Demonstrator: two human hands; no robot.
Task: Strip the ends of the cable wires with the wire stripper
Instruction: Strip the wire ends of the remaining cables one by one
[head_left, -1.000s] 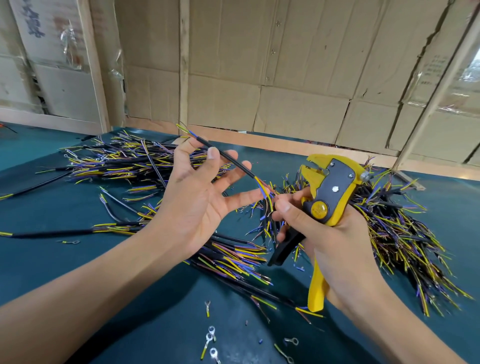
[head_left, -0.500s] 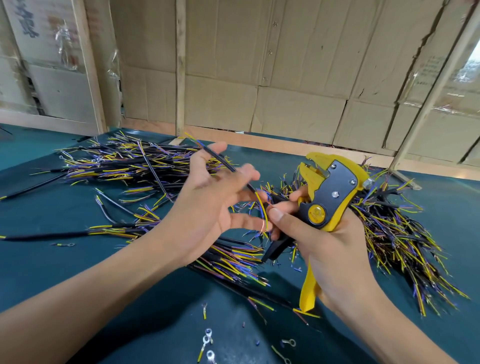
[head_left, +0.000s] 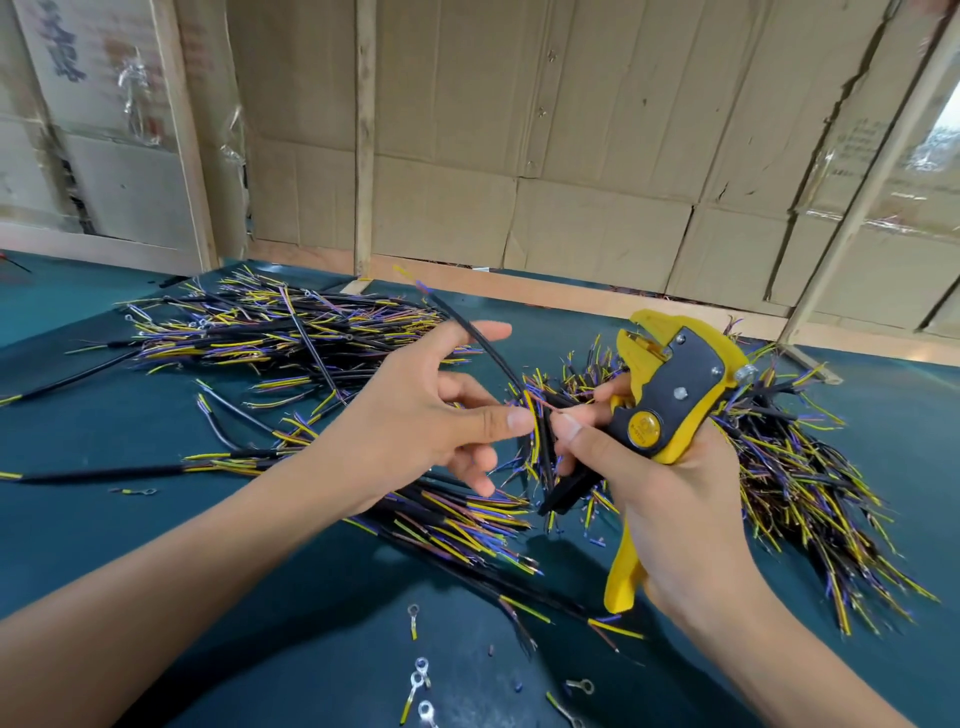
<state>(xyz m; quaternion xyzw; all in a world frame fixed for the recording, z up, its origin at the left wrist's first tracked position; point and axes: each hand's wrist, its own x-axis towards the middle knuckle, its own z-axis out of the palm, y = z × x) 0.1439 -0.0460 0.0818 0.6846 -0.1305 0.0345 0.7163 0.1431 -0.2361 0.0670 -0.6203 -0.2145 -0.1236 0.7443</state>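
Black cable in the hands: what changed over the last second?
The left hand closed in toward the right hand, and both now pinch the wire ends of the black cable between fingertips, sorting them. Unchanged: the right hand grips the wire stripper, not yet on a wire; the cable piles lie as before.

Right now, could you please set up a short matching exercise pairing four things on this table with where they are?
Things:
1. stripper
2. cable
3. ring terminals
4. far pile

Places:
A. loose on the mat at the near edge
B. gripped in the right hand
C. at the left hand, running up and away from it
D. heaped on the table beyond the left hand

Pairs: 1-B, 2-C, 3-A, 4-D
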